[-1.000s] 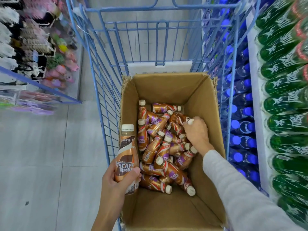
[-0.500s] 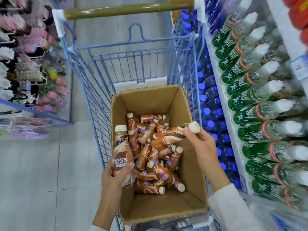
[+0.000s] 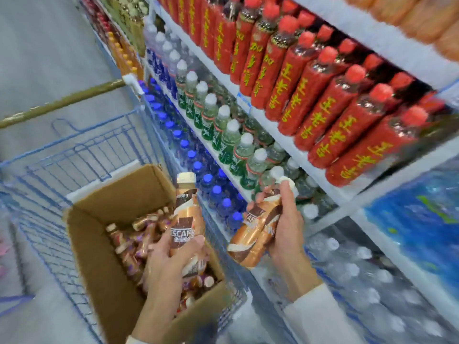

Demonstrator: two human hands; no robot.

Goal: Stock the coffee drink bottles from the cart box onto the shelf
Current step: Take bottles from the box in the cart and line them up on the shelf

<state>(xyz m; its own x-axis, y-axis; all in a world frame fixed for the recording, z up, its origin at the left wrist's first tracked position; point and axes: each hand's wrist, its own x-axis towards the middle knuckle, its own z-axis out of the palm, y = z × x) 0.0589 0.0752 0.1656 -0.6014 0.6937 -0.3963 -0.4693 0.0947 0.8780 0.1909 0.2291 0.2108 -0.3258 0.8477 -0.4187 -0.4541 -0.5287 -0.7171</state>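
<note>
Holding one bottle each, both hands show in the head view, the only view there is. The left hand (image 3: 171, 264) has fingers and thumb curled round the lower body of the left bottle (image 3: 186, 214). This one stands upright, cap up, over the box's (image 3: 99, 256) right wall, above the loose bottles (image 3: 129, 244) heaped inside. The box sits at the right side of the cart (image 3: 74, 150).

The right hand (image 3: 288, 227) wraps the right bottle (image 3: 253, 234) about its upper half, thumb reaching toward the cap. This bottle is outside the box, past the cart's right edge. Its long axis is tilted, with the base low and left and the cap high and right, toward the shelf (image 3: 332, 192).

The shelf lies to the right of both hands, so the right hand is the nearer and, as I judge it, should place first. Its bottle would need turning upright before it goes in.

The tiers in view carry red bottles (image 3: 323, 103), green bottles (image 3: 223, 135) and blue-capped bottles (image 3: 196, 167). I cannot tell where the coffee slot is.
</note>
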